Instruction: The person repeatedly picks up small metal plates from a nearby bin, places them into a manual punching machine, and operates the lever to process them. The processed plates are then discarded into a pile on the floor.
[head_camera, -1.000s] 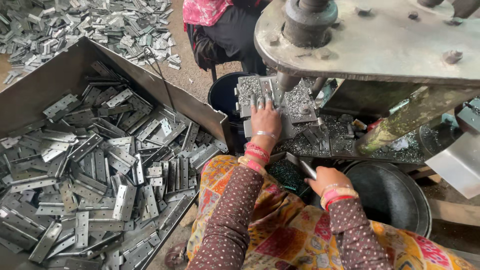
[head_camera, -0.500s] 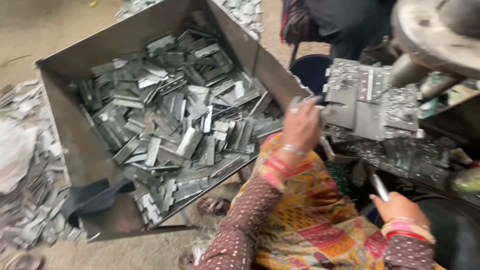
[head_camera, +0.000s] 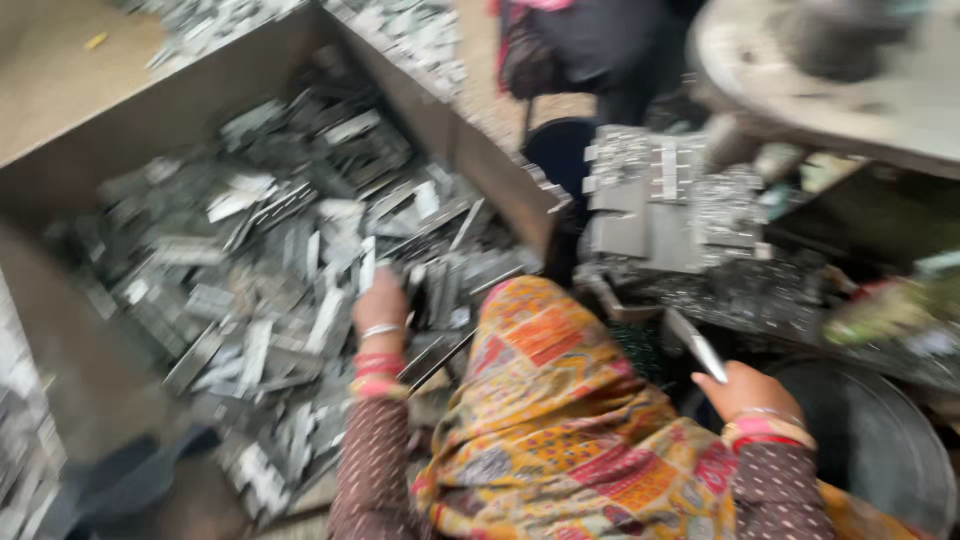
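Open bin of loose metal strips lies at left with the left hand in the pile, stacked metal parts sit to its right under the press, and the right hand, holding a flat strip, sits nearer, beside a round pan.

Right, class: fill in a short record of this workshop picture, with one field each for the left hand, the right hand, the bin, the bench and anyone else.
left hand: reaching into the pile of flat metal pieces, touching them; the grip is too blurred to judge
right hand: holds a thin metal strip pointing up
bin: large metal tray, tilted, full of pieces
bench: stacked metal plates under a heavy machine
other person: seated beyond, dark clothing
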